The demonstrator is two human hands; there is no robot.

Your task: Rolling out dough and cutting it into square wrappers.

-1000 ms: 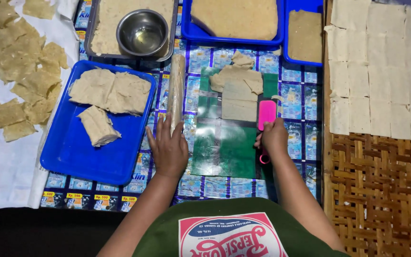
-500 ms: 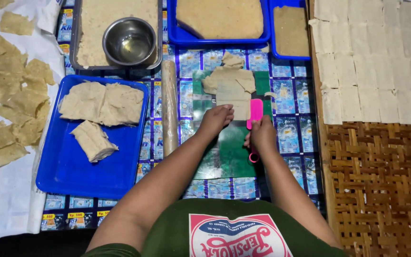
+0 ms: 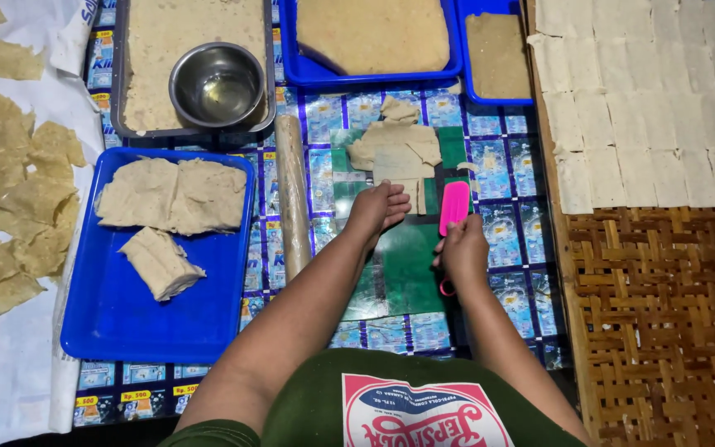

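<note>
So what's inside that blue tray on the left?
The blue tray holds two flat dough slabs and a smaller folded dough piece. What lies beneath them is covered.

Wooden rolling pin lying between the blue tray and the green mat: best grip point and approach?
Take the pale wooden rolling pin near its middle, coming from above with fingers across its width. It lies flat, long axis running away from the person, with the blue plastic tray close along its left and the left hand to its right, so the top is probably the freest way in.
</note>
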